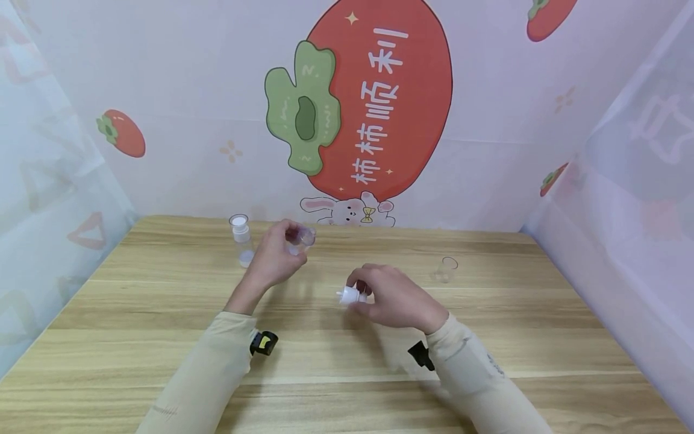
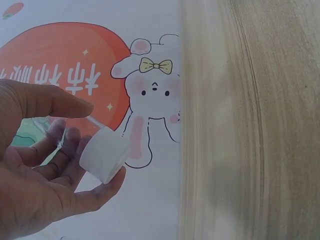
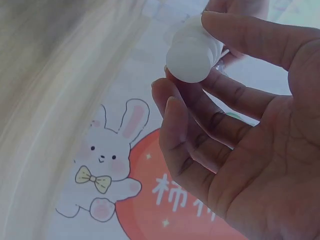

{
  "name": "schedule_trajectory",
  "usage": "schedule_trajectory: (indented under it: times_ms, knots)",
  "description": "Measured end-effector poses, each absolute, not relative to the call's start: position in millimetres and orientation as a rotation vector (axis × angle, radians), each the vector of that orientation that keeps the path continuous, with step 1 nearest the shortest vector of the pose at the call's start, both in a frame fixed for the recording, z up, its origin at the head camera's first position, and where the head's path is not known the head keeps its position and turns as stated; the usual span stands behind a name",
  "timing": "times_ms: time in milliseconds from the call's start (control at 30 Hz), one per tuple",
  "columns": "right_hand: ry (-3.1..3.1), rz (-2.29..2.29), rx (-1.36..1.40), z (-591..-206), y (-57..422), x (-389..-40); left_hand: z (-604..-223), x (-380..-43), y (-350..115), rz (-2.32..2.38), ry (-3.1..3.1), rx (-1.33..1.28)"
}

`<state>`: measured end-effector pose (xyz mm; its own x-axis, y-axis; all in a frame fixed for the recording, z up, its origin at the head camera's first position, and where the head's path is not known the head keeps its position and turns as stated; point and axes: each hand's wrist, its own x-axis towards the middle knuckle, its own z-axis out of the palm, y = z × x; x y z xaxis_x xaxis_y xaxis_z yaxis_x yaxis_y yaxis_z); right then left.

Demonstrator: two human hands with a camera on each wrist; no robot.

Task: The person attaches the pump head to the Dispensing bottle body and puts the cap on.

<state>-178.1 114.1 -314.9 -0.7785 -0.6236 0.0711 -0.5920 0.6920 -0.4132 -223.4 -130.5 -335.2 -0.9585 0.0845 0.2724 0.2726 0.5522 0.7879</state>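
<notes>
In the head view my left hand [image 1: 275, 256] grips a clear bottle body [image 1: 306, 236] above the table, left of the middle. Its white base part [image 2: 104, 155] shows in the left wrist view, between thumb and fingers; the clear wall is hard to make out. To the right and nearer the front, my right hand [image 1: 394, 296] pinches a white pump head [image 1: 350, 295], its thin tip pointing left. A round white end of this pump head [image 3: 189, 60] faces the right wrist camera. The two pieces are apart.
A clear bottle with a white pump [image 1: 241, 241] stands at the back left, beside my left hand. A small clear cap [image 1: 446, 271] stands on the wooden table [image 1: 336, 374] to the right. Printed cloth walls [image 1: 190, 169] bound the table at back and sides.
</notes>
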Motion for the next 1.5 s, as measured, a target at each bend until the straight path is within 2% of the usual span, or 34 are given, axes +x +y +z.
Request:
schedule_trajectory:
  times_ms: [833,1500]
  knots:
    - [2.781,-0.962,-1.073,-297,141,-188,-328,-217,-123,-1.223,-2.655,-0.407]
    - [2.899,-1.163,-0.976,-295,147,-194,-321,-208,-115,-1.129,-2.796,-0.547]
